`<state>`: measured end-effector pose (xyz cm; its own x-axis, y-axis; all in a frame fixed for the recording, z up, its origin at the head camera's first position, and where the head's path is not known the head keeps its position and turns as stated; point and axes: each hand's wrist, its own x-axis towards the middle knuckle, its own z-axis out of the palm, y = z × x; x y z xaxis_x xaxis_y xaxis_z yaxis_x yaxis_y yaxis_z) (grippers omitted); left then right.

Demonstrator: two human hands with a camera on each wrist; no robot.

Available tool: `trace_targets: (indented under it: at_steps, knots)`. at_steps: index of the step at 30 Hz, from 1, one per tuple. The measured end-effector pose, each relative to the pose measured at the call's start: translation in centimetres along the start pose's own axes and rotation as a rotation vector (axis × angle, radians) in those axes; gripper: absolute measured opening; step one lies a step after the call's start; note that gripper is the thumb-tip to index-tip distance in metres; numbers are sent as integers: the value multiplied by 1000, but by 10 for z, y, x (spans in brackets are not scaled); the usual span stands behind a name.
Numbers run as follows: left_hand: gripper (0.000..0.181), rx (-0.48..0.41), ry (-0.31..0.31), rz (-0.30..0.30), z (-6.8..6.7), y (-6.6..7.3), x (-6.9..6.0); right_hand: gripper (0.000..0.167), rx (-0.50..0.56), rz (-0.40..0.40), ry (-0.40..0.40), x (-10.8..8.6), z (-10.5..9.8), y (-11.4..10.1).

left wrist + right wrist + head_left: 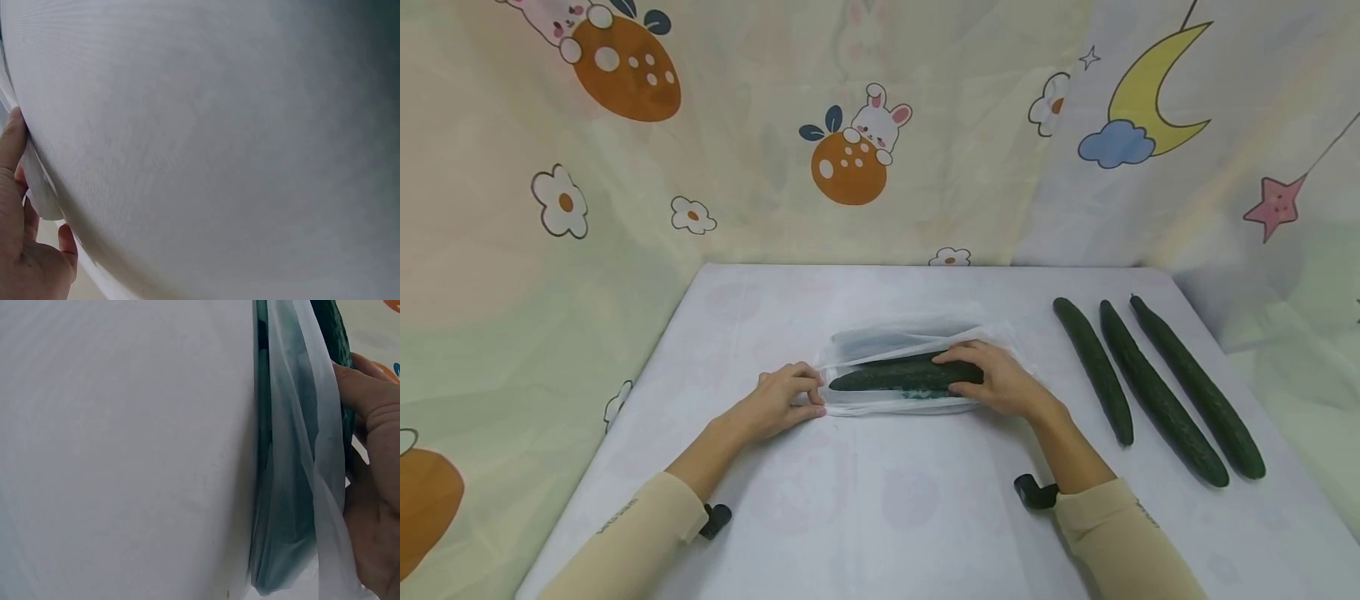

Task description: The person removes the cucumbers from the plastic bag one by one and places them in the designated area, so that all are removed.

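Note:
A translucent white plastic bag (895, 340) lies spread in the middle of the table, its opening along the side. Within that opening a dark green cucumber (872, 379) lies crosswise, and dark green shows through the plastic below it. My left hand (784, 400) pinches the bag's left edge; the left wrist view shows the plastic (42, 194) between the fingers. Over the cucumber's right end, my right hand (1003, 382) grips it with thumb and fingers on either side. In the right wrist view the bag's folds (294, 456) partly cover the cucumber (331, 331).
Three more cucumbers lie side by side at the table's right: a shorter one (1093, 371), a middle one (1161, 396) and an outer one (1198, 387). A white cloth covers the table (880, 517). Behind it hangs a printed curtain (745, 125).

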<state>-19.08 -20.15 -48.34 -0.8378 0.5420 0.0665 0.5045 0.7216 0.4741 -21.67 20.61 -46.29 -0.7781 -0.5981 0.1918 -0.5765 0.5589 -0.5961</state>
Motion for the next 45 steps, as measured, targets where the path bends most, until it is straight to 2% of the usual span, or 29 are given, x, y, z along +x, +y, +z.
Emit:
trace_targets:
  at_steps: [7,15,18,25,33,39,42,45]
  knots:
    - [15,-6,-6,1,2,0,2,45,12,-9,-3,-4,-8,-6]
    - [15,17,11,15,3,-3,1,48,134,-110,36,-1,-8,-11]
    - [13,11,10,17,3,-5,1,47,173,-106,40,0,-9,-16]
    - [18,14,23,10,3,-5,1,46,363,-64,11,2,-17,-32]
    - [19,17,15,-8,2,-4,2,51,608,-101,15,6,-23,-49]
    - [19,21,-7,-19,-1,-1,3,51,728,-164,99,7,-35,-66]
    - [18,17,-13,-7,-2,1,1,51,738,-169,155,3,-47,-74]
    - [17,4,-11,2,-1,1,0,52,701,-162,231,-2,-59,-78]
